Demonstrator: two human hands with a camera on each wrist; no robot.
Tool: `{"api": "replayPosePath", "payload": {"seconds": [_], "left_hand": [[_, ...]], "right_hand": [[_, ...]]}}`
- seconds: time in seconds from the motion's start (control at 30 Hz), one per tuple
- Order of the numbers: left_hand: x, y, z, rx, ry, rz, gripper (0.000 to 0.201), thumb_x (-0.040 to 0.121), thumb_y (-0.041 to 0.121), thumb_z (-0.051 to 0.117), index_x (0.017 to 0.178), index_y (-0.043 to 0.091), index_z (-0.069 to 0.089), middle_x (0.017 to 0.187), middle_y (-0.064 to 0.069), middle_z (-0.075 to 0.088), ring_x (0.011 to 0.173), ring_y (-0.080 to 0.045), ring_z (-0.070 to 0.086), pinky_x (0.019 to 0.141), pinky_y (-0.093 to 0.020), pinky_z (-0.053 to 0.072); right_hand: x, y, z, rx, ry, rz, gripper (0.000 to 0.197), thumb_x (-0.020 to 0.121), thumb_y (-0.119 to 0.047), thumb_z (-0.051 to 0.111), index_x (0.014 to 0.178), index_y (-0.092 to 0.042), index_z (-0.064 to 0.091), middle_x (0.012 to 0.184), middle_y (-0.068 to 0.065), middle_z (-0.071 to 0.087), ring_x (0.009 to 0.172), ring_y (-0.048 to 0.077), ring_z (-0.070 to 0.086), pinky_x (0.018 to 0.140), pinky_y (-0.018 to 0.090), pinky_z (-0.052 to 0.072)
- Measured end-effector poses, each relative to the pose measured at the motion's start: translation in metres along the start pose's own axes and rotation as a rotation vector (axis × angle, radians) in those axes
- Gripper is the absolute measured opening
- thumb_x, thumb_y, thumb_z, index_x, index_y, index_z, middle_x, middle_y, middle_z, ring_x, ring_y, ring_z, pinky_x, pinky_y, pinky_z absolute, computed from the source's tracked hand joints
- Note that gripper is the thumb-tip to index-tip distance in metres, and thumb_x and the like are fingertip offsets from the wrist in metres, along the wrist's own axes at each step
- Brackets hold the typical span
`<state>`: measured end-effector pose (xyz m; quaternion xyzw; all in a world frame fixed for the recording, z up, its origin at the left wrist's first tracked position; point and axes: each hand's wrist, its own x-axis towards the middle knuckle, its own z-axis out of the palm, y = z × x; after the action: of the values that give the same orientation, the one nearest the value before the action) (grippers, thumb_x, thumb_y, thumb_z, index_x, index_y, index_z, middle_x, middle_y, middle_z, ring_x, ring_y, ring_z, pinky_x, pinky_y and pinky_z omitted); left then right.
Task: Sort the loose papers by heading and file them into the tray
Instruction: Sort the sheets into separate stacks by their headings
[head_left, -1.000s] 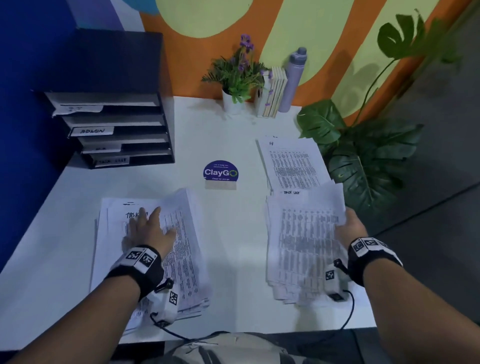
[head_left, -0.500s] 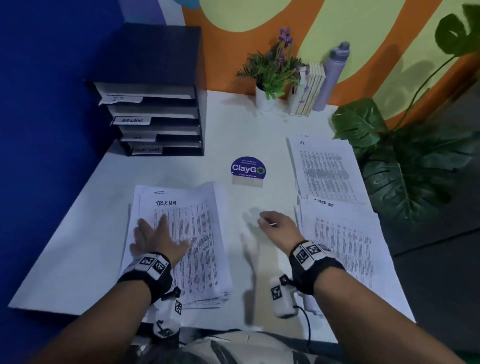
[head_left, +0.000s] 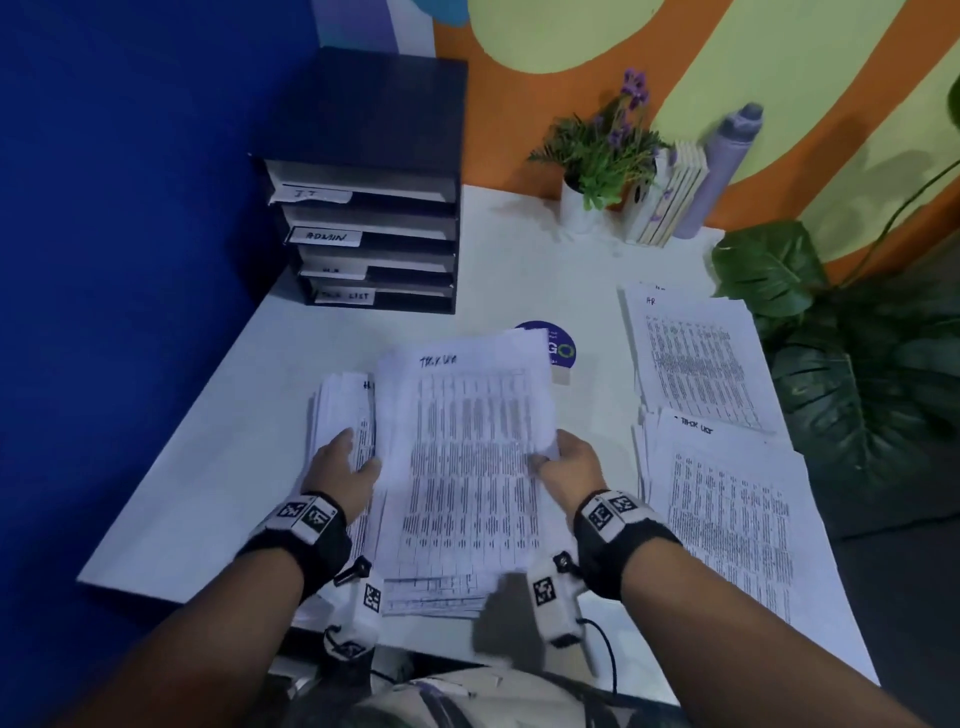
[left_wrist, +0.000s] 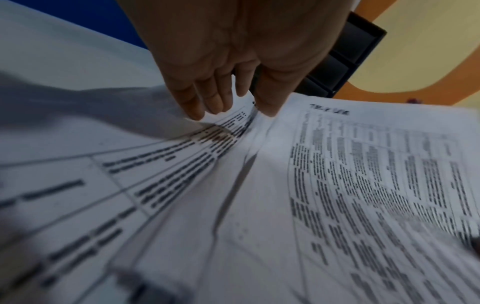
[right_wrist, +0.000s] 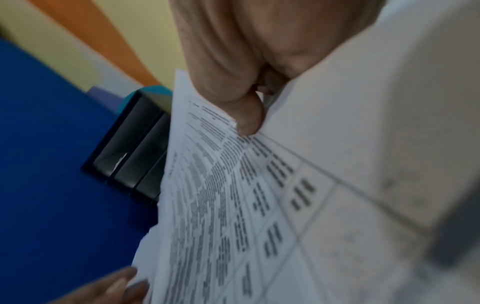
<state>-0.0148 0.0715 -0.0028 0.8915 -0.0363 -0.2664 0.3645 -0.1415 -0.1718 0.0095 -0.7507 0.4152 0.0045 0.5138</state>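
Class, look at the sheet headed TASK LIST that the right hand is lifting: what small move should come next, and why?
Probably carry the lifted sheet right onto the near right pile. The right hand pinches its edge, the left hand rests on the unsorted stack, and both headings seem to match.

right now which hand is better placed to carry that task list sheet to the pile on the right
Right. The right hand already pinches the lifted sheet at its right edge, nearest the task list pile. The left hand rests on the unsorted stack, steadying it.
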Motion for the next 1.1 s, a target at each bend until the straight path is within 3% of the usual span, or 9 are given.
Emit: {"api": "replayPosePath", "payload": {"seconds": [0.13,0.23,0.33,0.43,0.57,0.7,0.83,0.97,1.1], "left_hand": [[0.000,0.008,-0.008,-0.232,-0.124,0.007,0.051,0.090,0.041,0.060,0.137,0.025,0.048,0.126,0.007,0.058,0.120,-0.020,0.054,0.104,-0.040,0.042],[0.002,0.005,-0.011,-0.254,-0.130,0.029,0.044,0.087,0.019,0.069,0.127,0.023,0.053,0.116,0.006,0.064,0.110,-0.019,0.060,0.097,-0.035,0.046],[-0.001,0.005,-0.013,-0.203,-0.039,0.039,0.040,0.085,0.009,0.070,0.120,0.018,0.054,0.106,0.002,0.063,0.099,-0.019,0.060,0.087,-0.027,0.043],[-0.004,0.003,-0.014,-0.205,0.010,0.025,0.037,0.079,0.011,0.078,0.109,0.019,0.056,0.100,0.003,0.062,0.093,-0.018,0.059,0.083,-0.025,0.043],[-0.004,0.003,-0.010,-0.227,0.025,0.018,0.038,0.075,0.018,0.082,0.106,0.017,0.060,0.099,0.001,0.065,0.093,-0.020,0.061,0.084,-0.026,0.045],[-0.003,0.007,-0.005,-0.170,0.076,-0.007,0.043,0.093,0.038,0.059,0.124,0.007,0.059,0.121,-0.008,0.062,0.113,-0.028,0.057,0.093,-0.033,0.043],[0.003,0.005,-0.008,-0.172,0.120,-0.020,0.033,0.095,0.029,0.056,0.118,0.005,0.061,0.116,-0.012,0.065,0.100,-0.027,0.058,0.086,-0.031,0.043],[0.007,0.000,-0.012,-0.208,0.120,-0.042,0.030,0.089,0.026,0.066,0.113,0.010,0.063,0.110,-0.009,0.068,0.099,-0.029,0.062,0.092,-0.038,0.049],[0.003,0.005,-0.008,-0.273,0.094,-0.031,0.029,0.084,0.020,0.073,0.111,0.013,0.063,0.103,-0.003,0.067,0.096,-0.024,0.061,0.088,-0.032,0.046]], "right_hand": [[0.003,0.002,-0.004,0.165,-0.025,0.004,0.026,0.091,-0.002,0.057,0.114,-0.013,0.064,0.111,0.008,0.068,0.098,0.025,0.063,0.090,0.037,0.052],[0.002,0.004,-0.006,0.192,-0.052,0.012,0.027,0.091,0.001,0.056,0.110,-0.016,0.065,0.103,0.007,0.071,0.089,0.024,0.065,0.083,0.035,0.053],[0.003,0.014,-0.007,0.135,0.002,0.040,0.013,0.090,-0.005,0.059,0.101,-0.008,0.066,0.103,0.015,0.070,0.100,0.035,0.065,0.092,0.043,0.053],[0.005,0.023,-0.010,0.155,0.062,0.079,0.017,0.090,-0.008,0.062,0.103,0.002,0.065,0.107,0.026,0.066,0.106,0.043,0.061,0.096,0.051,0.048],[0.004,0.022,-0.011,0.289,0.010,0.128,0.010,0.091,-0.019,0.068,0.092,-0.009,0.068,0.098,0.009,0.072,0.096,0.026,0.064,0.086,0.034,0.050],[0.006,0.023,-0.006,0.237,0.050,0.112,0.004,0.088,-0.012,0.068,0.092,-0.011,0.067,0.100,0.012,0.072,0.098,0.030,0.066,0.090,0.040,0.053],[0.009,0.027,-0.015,0.256,0.139,0.112,0.009,0.089,-0.006,0.064,0.092,-0.014,0.064,0.096,0.007,0.070,0.093,0.024,0.065,0.078,0.028,0.052],[0.008,0.029,-0.022,0.347,0.140,0.127,0.022,0.089,-0.002,0.064,0.084,-0.022,0.061,0.096,0.002,0.069,0.096,0.022,0.065,0.092,0.035,0.049],[0.007,0.026,-0.017,0.427,0.048,0.078,0.026,0.089,0.004,0.063,0.107,-0.014,0.066,0.105,0.002,0.071,0.099,0.020,0.066,0.092,0.034,0.051]]}}
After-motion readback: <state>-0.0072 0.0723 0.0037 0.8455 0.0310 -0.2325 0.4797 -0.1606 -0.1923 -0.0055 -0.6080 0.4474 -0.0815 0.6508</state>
